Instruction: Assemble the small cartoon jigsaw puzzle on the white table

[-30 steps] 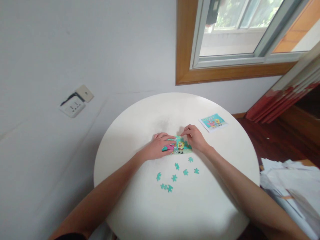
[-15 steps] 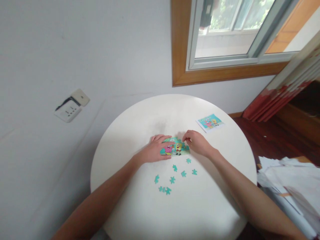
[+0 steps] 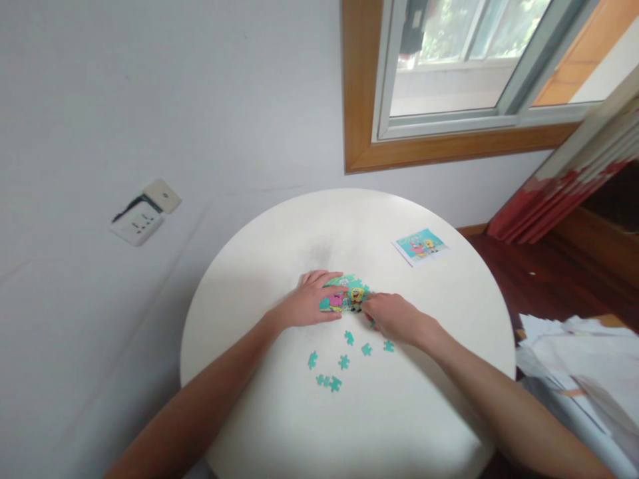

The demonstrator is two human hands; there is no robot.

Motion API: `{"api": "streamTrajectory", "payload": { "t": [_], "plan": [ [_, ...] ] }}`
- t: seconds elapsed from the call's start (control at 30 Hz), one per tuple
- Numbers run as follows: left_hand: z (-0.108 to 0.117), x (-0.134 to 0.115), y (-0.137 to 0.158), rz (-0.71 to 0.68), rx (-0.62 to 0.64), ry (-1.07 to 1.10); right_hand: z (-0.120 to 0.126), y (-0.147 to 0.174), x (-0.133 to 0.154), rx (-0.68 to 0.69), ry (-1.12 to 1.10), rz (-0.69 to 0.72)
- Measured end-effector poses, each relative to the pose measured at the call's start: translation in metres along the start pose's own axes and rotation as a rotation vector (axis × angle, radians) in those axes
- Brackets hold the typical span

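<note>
The joined puzzle point(image 3: 356, 294), partly under the left hand point(image 3: 314, 299), is probably light, thin and apt to part at its seams: best taken by its edges. That grip spreads flat; the right hand point(image 3: 390, 314) curls opposite, its hold hidden. Loose pieces point(image 3: 344, 362) lie nearside of both grips.

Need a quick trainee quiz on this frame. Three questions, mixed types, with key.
1. True or false: the left hand covers part of the joined puzzle.
2. Where is the picture card? A) under the left hand; B) beyond the right hand, near the edge of the table; C) between the two hands.
3. Fill in: the loose pieces on the near side of the puzzle are ____ in colour.

Key: 1. True. 2. B. 3. Green.
</note>
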State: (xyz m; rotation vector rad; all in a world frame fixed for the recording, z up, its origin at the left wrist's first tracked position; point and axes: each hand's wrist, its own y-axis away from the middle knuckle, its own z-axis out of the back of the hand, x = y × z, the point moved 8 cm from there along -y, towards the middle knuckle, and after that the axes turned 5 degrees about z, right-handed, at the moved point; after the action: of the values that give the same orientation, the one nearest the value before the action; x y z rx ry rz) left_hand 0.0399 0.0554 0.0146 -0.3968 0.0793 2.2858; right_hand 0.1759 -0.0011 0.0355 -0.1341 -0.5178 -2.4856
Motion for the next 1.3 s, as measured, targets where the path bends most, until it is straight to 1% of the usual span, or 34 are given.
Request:
{"api": "streamTrajectory", "payload": {
  "t": [0.1,0.17,0.2,0.27,0.33,0.37,0.4,0.47,0.57,0.73,0.87,1.07,1.17,1.3],
  "plan": [
    [0.0,-0.001,0.0,-0.006,0.006,-0.004,-0.002,-0.001,-0.001,-0.018,-0.058,0.044],
    [0.0,-0.001,0.0,-0.007,0.008,-0.01,0.0,-0.004,-0.005,-0.077,-0.161,0.091],
    [0.0,-0.001,0.0,-0.005,0.007,-0.013,0.004,-0.006,-0.009,-0.138,-0.235,0.113],
    [-0.001,0.0,0.0,0.001,0.004,-0.018,0.015,-0.013,-0.026,-0.325,-0.404,0.126],
    [-0.001,0.0,0.0,0.003,0.002,-0.021,0.024,-0.02,-0.052,-0.55,-0.554,0.065],
    [-0.001,0.0,0.0,0.001,0.003,-0.021,0.025,-0.023,-0.065,-0.64,-0.614,0.03],
    [-0.001,-0.001,0.0,-0.002,0.004,-0.021,0.024,-0.028,-0.076,-0.707,-0.662,0.003],
    [-0.001,-0.001,0.0,-0.007,0.005,-0.02,0.018,-0.039,-0.091,-0.772,-0.723,-0.016],
    [-0.001,0.0,0.0,-0.003,0.004,-0.02,0.008,-0.053,-0.099,-0.788,-0.771,-0.009],
    [-0.001,0.0,0.001,-0.003,-0.003,-0.021,0.0,-0.062,-0.096,-0.744,-0.741,0.016],
    [-0.003,0.0,0.0,-0.007,-0.007,-0.04,0.003,-0.061,-0.091,-0.738,-0.622,0.034],
    [-0.003,-0.001,0.0,0.005,0.001,-0.045,0.008,-0.058,-0.084,-0.768,-0.458,0.017],
    [-0.001,-0.001,0.0,0.01,0.008,-0.035,0.01,-0.058,-0.084,-0.773,-0.448,0.002],
    [0.0,-0.001,0.0,0.022,0.01,-0.018,0.014,-0.051,-0.09,-0.813,-0.496,-0.026]
  ]
}}
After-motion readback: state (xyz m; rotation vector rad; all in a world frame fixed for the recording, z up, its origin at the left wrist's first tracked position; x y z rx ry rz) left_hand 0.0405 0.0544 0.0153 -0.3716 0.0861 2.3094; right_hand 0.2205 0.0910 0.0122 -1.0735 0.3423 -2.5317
